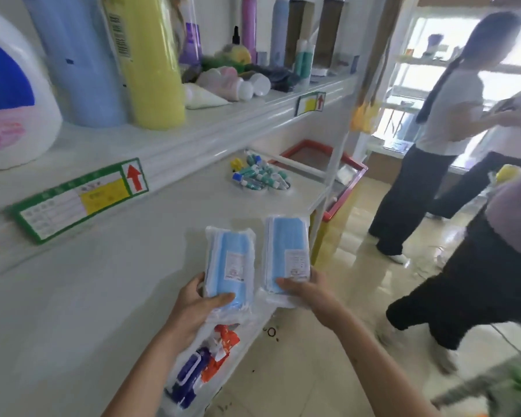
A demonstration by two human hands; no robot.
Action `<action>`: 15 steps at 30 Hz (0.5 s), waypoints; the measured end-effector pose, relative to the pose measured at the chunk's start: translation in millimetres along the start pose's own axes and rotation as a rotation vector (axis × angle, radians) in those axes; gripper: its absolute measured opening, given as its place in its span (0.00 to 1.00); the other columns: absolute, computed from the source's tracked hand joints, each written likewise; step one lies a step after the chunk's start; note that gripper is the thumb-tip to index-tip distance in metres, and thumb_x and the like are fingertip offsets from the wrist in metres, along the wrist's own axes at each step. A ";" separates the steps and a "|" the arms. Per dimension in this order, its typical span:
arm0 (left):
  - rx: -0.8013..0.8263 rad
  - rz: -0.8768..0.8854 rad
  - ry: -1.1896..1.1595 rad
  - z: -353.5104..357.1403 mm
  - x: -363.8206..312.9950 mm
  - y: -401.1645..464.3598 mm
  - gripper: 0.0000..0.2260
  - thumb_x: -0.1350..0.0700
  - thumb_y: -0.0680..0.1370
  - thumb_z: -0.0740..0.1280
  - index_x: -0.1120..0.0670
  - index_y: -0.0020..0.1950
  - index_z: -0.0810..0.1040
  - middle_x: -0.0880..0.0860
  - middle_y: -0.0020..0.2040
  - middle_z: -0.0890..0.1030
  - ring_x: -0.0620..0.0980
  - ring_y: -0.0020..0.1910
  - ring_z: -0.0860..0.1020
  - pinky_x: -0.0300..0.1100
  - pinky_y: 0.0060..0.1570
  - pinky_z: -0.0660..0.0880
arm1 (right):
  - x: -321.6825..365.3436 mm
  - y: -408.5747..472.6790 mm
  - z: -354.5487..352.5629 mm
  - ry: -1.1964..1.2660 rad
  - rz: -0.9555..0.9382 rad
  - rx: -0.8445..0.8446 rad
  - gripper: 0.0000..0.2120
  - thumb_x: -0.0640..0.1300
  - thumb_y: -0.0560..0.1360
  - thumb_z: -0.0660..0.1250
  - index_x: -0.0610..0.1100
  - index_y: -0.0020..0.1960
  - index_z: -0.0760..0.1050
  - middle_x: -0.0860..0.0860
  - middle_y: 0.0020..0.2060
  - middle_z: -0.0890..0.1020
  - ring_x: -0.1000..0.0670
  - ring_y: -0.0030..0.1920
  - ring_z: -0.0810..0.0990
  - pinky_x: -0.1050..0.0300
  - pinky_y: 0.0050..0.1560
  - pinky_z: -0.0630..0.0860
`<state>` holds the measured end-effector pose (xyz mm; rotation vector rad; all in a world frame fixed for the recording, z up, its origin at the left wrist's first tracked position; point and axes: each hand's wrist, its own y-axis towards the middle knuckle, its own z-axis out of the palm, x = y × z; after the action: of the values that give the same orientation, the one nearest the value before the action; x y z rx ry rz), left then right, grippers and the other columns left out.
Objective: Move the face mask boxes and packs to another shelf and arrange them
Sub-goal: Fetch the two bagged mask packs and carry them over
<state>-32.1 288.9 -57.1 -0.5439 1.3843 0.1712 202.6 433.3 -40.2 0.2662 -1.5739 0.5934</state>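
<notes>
Two clear plastic packs of blue face masks lie side by side at the front edge of a white shelf (109,296). My left hand (193,308) grips the near end of the left pack (230,260), thumb on top. My right hand (306,291) holds the near end of the right pack (288,251) the same way. Both packs point away from me, each with a small white label. No mask boxes show in this view.
A pile of small tubes (260,176) lies farther along the same shelf. The shelf above carries a detergent jug (9,94), tall bottles (151,55) and toiletries. Wipe packs (205,365) sit on a lower shelf. Two people (427,139) stand in the aisle at right.
</notes>
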 end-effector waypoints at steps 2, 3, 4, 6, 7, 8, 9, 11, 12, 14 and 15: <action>0.086 0.005 0.029 21.6 -2.7 8.1 0.32 0.52 0.59 0.87 0.51 0.60 0.80 0.54 0.53 0.87 0.56 0.49 0.87 0.48 0.43 0.84 | 3.7 -14.6 -25.0 0.009 -0.013 -0.063 0.22 0.43 0.68 0.82 0.45 0.59 0.80 0.47 0.49 0.88 0.45 0.49 0.88 0.57 0.43 0.83; 0.125 0.013 0.044 32.1 -4.0 12.5 0.32 0.51 0.59 0.86 0.51 0.61 0.80 0.54 0.53 0.87 0.57 0.50 0.87 0.50 0.44 0.84 | 4.4 -23.1 -36.4 0.009 -0.022 -0.092 0.22 0.43 0.68 0.82 0.45 0.60 0.80 0.48 0.50 0.88 0.45 0.49 0.88 0.56 0.43 0.83; 0.159 0.021 0.056 41.8 -5.4 17.4 0.32 0.50 0.59 0.86 0.51 0.61 0.80 0.54 0.53 0.87 0.57 0.50 0.87 0.52 0.45 0.84 | 4.4 -32.9 -46.6 0.008 -0.026 -0.130 0.22 0.44 0.69 0.82 0.47 0.60 0.80 0.49 0.49 0.88 0.46 0.49 0.88 0.56 0.43 0.83; 0.229 0.023 0.067 61.1 -6.8 27.3 0.31 0.51 0.62 0.86 0.51 0.61 0.79 0.54 0.53 0.87 0.58 0.49 0.87 0.55 0.46 0.84 | 0.8 -56.4 -64.7 0.008 -0.015 -0.232 0.23 0.44 0.69 0.81 0.48 0.61 0.78 0.52 0.49 0.88 0.48 0.49 0.88 0.56 0.43 0.83; 0.272 0.020 0.068 71.3 -6.2 31.6 0.29 0.52 0.63 0.85 0.51 0.62 0.79 0.54 0.53 0.87 0.58 0.49 0.87 0.56 0.46 0.84 | -2.6 -69.2 -72.1 0.012 -0.006 -0.278 0.23 0.45 0.70 0.81 0.48 0.62 0.77 0.51 0.50 0.88 0.48 0.49 0.88 0.55 0.44 0.84; 0.316 0.018 0.069 81.3 -4.3 35.2 0.28 0.52 0.65 0.83 0.51 0.62 0.79 0.54 0.53 0.87 0.58 0.49 0.87 0.56 0.45 0.84 | -6.7 -82.4 -78.2 0.013 0.004 -0.323 0.24 0.44 0.70 0.80 0.46 0.63 0.77 0.49 0.51 0.88 0.47 0.50 0.88 0.52 0.45 0.85; 0.358 0.017 0.073 92.5 -1.0 37.7 0.27 0.53 0.67 0.82 0.51 0.63 0.79 0.55 0.54 0.86 0.58 0.49 0.86 0.57 0.45 0.85 | -11.1 -95.9 -83.4 0.013 0.016 -0.371 0.24 0.43 0.71 0.80 0.45 0.64 0.77 0.47 0.52 0.87 0.45 0.51 0.87 0.48 0.48 0.85; 0.434 0.005 0.084 113.3 6.9 38.8 0.26 0.55 0.69 0.81 0.52 0.65 0.78 0.56 0.56 0.85 0.59 0.51 0.86 0.60 0.48 0.84 | -19.7 -123.8 -90.0 0.016 0.040 -0.473 0.23 0.40 0.71 0.80 0.43 0.63 0.78 0.44 0.53 0.87 0.42 0.52 0.87 0.40 0.55 0.83; 0.475 -0.006 0.089 122.9 12.0 38.3 0.26 0.55 0.69 0.81 0.51 0.66 0.78 0.55 0.57 0.85 0.59 0.53 0.85 0.62 0.50 0.83 | -23.7 -137.7 -91.5 0.020 0.051 -0.520 0.22 0.39 0.71 0.79 0.42 0.62 0.78 0.43 0.53 0.87 0.41 0.53 0.87 0.38 0.56 0.82; 0.569 -0.028 0.099 141.1 22.2 35.6 0.27 0.53 0.69 0.81 0.50 0.66 0.77 0.54 0.58 0.84 0.57 0.54 0.85 0.61 0.51 0.83 | -31.6 -165.7 -93.0 0.034 0.070 -0.606 0.21 0.38 0.71 0.79 0.41 0.62 0.78 0.41 0.54 0.86 0.40 0.53 0.86 0.36 0.57 0.81; 0.616 -0.043 0.098 150.4 26.5 33.0 0.27 0.52 0.69 0.81 0.49 0.66 0.77 0.53 0.57 0.85 0.55 0.54 0.85 0.58 0.50 0.84 | -35.2 -180.1 -93.5 0.041 0.074 -0.651 0.22 0.38 0.71 0.79 0.40 0.63 0.78 0.41 0.53 0.86 0.40 0.53 0.86 0.36 0.57 0.81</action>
<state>92.0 381.5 -78.4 -0.0667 1.4297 -0.3153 377.7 325.0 -37.5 -0.2927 -1.6548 0.1175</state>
